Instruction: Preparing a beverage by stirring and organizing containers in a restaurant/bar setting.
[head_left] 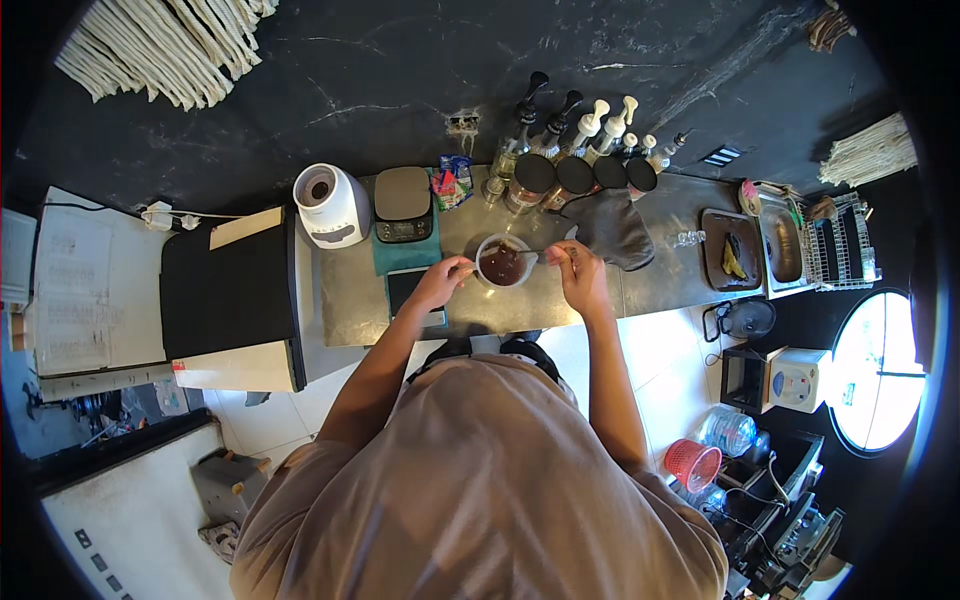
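A clear round cup [490, 279] with dark brown liquid in it stands on the steel counter in front of me. My left hand [444, 284] is closed at the cup's left edge, thumb and fingers pinching its rim or a small handle; which one I cannot tell. In my right hand [580, 275], the fingers are closed round the handle of a spoon [535, 251]. The spoon reaches over the right rim, and its tip is in the brown liquid. A dark flat tablet-like thing [404, 287] lies on the counter beside my left hand.
Behind the cup stand dark-lidded jars [533, 178] and several pump bottles [592, 120]. A kitchen scale [404, 203] and white appliance [334, 207] are at left. A grey cloth [612, 232] lies right of my right hand, before a tray [713, 270] and sink [783, 235].
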